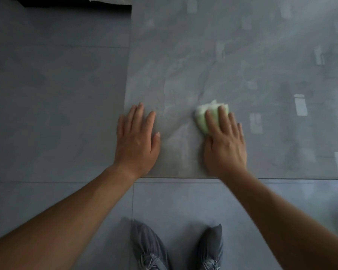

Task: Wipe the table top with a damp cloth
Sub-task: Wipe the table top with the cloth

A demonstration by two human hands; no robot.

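Observation:
A glossy grey stone-look table top (232, 55) fills the upper right of the head view. Its near-left corner lies under my left hand (138, 139), which rests flat on it with straight fingers. My right hand (223, 141) presses a bunched light-green and white cloth (203, 114) onto the table with straight, spread fingers. The cloth shows past my fingertips and beside my index finger; the rest is hidden under my palm. A faint wet streak lies on the table between my hands.
The table's left edge (128, 75) and near edge (281, 178) border a grey tiled floor (57, 94). My two grey shoes (150, 248) stand on the floor just below the near edge. A dark object (76, 2) sits at the top left.

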